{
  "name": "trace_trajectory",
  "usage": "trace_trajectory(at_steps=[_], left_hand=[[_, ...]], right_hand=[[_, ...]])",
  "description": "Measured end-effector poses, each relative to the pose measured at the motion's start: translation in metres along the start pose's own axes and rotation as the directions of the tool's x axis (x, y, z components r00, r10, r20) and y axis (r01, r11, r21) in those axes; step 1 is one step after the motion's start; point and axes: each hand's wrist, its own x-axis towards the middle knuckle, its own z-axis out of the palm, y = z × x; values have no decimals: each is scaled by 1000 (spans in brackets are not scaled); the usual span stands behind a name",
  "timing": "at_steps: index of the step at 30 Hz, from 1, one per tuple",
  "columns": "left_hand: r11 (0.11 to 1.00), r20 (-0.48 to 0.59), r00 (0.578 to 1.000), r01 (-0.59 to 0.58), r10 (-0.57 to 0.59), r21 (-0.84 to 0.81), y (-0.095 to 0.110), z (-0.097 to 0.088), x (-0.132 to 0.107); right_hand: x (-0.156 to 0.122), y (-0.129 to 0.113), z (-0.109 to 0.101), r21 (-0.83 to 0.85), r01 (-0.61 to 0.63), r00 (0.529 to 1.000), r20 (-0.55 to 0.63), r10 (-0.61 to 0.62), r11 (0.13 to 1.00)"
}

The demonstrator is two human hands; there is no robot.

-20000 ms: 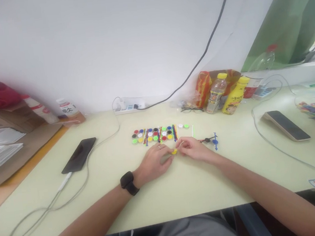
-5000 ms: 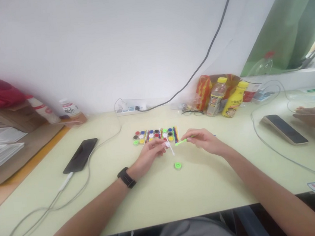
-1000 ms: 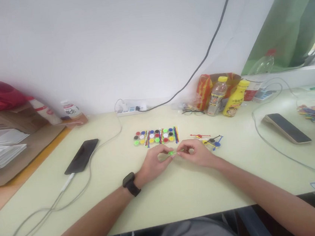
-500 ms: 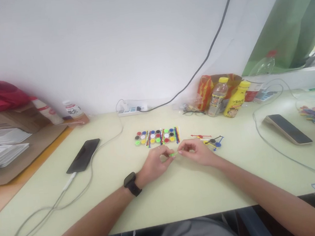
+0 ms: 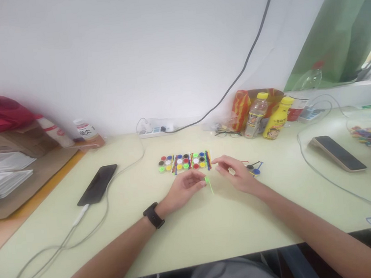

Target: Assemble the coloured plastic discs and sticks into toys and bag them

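- Holds a bright green plastic disc with a thin green stem (image 5: 209,184) above the counter (image 5: 170,242), pinched at the disc end by the fingers of the left hand (image 5: 187,187).
- Could slip or twist from there, with the stem hanging free and only a small edge to grip.
- Leaves the right hand (image 5: 237,175) apart from it, fingers parted, apparently grasping nothing.
- Points the right index fingertip just beside thin multicoloured plastic sticks (image 5: 208,160), at the end of neat rows of round multicoloured plastic discs (image 5: 180,161); cannot tell about contact.
- Could knock sticks or rows askew by a careless sweep of that fingertip.
- Partly hides loose blue, black and red arrow-ended plastic pieces (image 5: 257,171) behind the right hand; could scatter by a low drag of the wrist.
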Motion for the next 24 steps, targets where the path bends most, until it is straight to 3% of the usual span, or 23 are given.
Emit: trace_trajectory(at_steps=[5,12,17,24], left_hand=[[1000,-22,999,22,-23,-9,2,0,-1],[1000,-35,999,13,-12,1,3,0,-1],[999,-47,998,28,-30,-29,5,1,-1],[999,-69,997,25,-28,-45,5,0,1]], right_hand=[[-7,1,6,116,-38,993,114,24,993],[-8,2,8,188,-108,991,104,90,976],[-5,7,-3,231,-223,903,416,111,947],[0,-4,1,312,-259,948,263,179,914]])
